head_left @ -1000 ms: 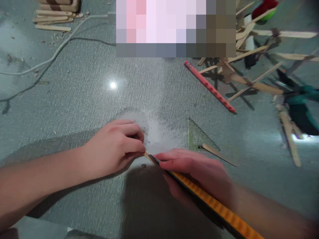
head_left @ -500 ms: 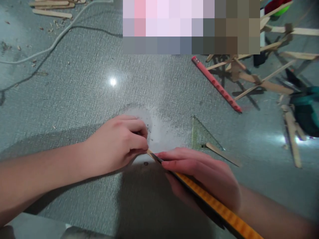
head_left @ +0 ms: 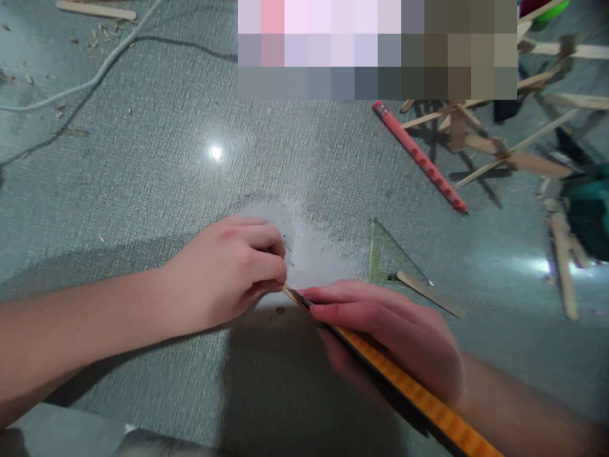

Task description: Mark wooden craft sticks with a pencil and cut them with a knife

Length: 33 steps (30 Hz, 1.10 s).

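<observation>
My left hand (head_left: pixel 238 270) rests on the table (head_left: pixel 157 178), fingers curled in a pinch on a thin wooden stick (head_left: pixel 290 293), most of it hidden. My right hand (head_left: pixel 385 327) is closed around an orange-and-black utility knife (head_left: pixel 409 387). The knife's dark blade meets the stick just beside my left fingertips. Under both hands lies a pale, worn patch of the tabletop. Close to my right hand are a clear green set square (head_left: pixel 392 257) and a loose craft stick (head_left: pixel 428 293).
A red pencil (head_left: pixel 419 155) lies beyond the set square. Joined wooden sticks (head_left: pixel 485 143) spread over the right side, near a dark teal object (head_left: pixel 590 216). A white cable (head_left: pixel 102 73) crosses the far left, by a craft stick (head_left: pixel 95 10) and wood shavings. A pixelated block covers the top middle.
The view has shifted slightly, so table items sit a little differently in the frame. Both hands keep almost the same pose, blade still on the stick.
</observation>
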Motion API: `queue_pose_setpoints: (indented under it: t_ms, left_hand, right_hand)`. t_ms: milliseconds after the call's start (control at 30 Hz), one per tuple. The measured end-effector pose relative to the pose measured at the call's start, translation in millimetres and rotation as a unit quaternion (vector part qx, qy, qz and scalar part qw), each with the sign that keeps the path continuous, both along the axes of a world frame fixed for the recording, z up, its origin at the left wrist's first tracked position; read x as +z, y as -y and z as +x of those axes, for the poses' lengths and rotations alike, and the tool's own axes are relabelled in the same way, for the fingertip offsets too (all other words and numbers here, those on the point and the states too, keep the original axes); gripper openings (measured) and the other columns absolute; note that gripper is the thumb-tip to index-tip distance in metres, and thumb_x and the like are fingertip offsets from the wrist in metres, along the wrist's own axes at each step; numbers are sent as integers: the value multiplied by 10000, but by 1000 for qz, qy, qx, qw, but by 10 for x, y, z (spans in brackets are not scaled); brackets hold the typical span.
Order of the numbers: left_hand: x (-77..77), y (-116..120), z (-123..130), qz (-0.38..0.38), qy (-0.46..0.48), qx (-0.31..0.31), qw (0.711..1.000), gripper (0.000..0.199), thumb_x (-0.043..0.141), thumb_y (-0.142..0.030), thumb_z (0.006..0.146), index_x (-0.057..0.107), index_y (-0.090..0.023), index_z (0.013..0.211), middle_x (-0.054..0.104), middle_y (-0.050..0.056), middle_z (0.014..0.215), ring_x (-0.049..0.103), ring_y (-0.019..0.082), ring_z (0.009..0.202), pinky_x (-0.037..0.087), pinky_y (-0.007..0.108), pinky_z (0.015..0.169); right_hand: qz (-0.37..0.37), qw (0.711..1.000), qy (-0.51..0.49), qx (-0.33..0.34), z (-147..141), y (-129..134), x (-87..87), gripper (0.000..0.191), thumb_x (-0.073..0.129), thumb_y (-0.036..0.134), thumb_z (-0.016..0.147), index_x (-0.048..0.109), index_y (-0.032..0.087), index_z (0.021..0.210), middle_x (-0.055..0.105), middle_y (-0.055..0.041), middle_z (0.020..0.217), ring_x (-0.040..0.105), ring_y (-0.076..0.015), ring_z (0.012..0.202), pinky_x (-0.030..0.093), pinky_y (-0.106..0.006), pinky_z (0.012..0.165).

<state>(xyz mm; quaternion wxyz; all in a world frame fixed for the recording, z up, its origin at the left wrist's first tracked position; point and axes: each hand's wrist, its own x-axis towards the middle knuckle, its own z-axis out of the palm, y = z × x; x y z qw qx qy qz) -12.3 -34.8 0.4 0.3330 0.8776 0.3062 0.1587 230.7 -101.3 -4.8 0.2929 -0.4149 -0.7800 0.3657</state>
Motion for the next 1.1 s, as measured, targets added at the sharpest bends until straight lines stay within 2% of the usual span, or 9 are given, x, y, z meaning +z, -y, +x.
queue_pose_setpoints:
  t_ms: [200, 433, 533, 600, 667, 733, 833, 933, 1100]
  left_hand:
    - [-21, 9, -5, 10, 9, -2, 1000, 209, 605, -171, 1011, 764, -185, 876, 723, 15, 926, 624, 143, 824, 454, 289, 751]
    - [22, -17, -43, 74, -13, -90, 993, 272, 546, -244, 1037, 738, -197, 851, 721, 16, 805, 615, 168, 774, 410, 353, 698]
    - [82, 179, 10, 91, -12, -134, 987, 341, 485, -194, 1038, 709, -184, 781, 675, 23, 731, 584, 172, 684, 432, 374, 633]
    - [138, 403, 63, 127, -11, -88, 988, 326, 522, -156, 995, 691, -178, 718, 563, 5, 595, 491, 157, 542, 387, 372, 513]
    - [194, 624, 106, 153, -10, -163, 975, 195, 579, -141, 928, 773, -122, 949, 618, 36, 671, 500, 162, 531, 366, 364, 425]
    - [231, 764, 133, 165, -33, -213, 962, 282, 582, -158, 885, 780, -88, 1073, 680, 81, 746, 560, 175, 553, 452, 346, 417]
    - [242, 782, 152, 180, -57, -231, 954, 357, 557, -140, 837, 784, -82, 1105, 703, 93, 748, 615, 191, 586, 536, 326, 451]
    - [218, 702, 159, 205, -56, -247, 945, 370, 593, -164, 812, 785, -74, 1116, 693, 86, 738, 608, 182, 579, 532, 305, 441]
    - [158, 724, 136, 242, -48, -227, 942, 335, 646, -253, 835, 801, -130, 1105, 673, 76, 745, 566, 160, 554, 483, 284, 393]
  right_hand:
    - [29, 999, -18, 2, 45, -54, 92, 367, 717, 119, 807, 695, 337, 1101, 828, -14, 1016, 819, -228, 807, 700, -324, 679]
    - [2, 994, -45, -103, 130, -14, 48, 255, 664, 182, 880, 651, 325, 1090, 819, -29, 1005, 807, -257, 849, 668, -408, 708]
    - [-7, 993, -69, -98, 129, -8, 42, 273, 670, 152, 871, 656, 319, 1087, 818, -36, 1001, 802, -243, 842, 656, -381, 690]
    - [-26, 988, -94, -117, 125, -10, 41, 286, 670, 137, 874, 669, 316, 1098, 812, -47, 1038, 796, -234, 829, 653, -365, 665]
    - [-43, 980, -127, -150, 126, -17, 29, 273, 672, 130, 888, 686, 308, 1094, 805, -48, 1056, 782, -206, 782, 645, -332, 635]
    - [-59, 968, -152, -190, 137, -28, 2, 219, 690, 153, 908, 704, 300, 1069, 797, -38, 1036, 765, -182, 754, 644, -310, 649]
    - [-103, 955, -162, -225, 176, -43, -52, 147, 712, 239, 939, 714, 300, 1073, 781, -34, 1017, 757, -192, 803, 653, -337, 732]
    - [-122, 953, -161, -223, 208, -50, -83, 150, 722, 260, 942, 718, 301, 1086, 774, -43, 1016, 754, -205, 833, 657, -362, 772]
    - [-107, 953, -183, -217, 157, -63, -69, 127, 714, 212, 923, 723, 282, 1029, 785, -35, 995, 739, -158, 691, 667, -287, 640]
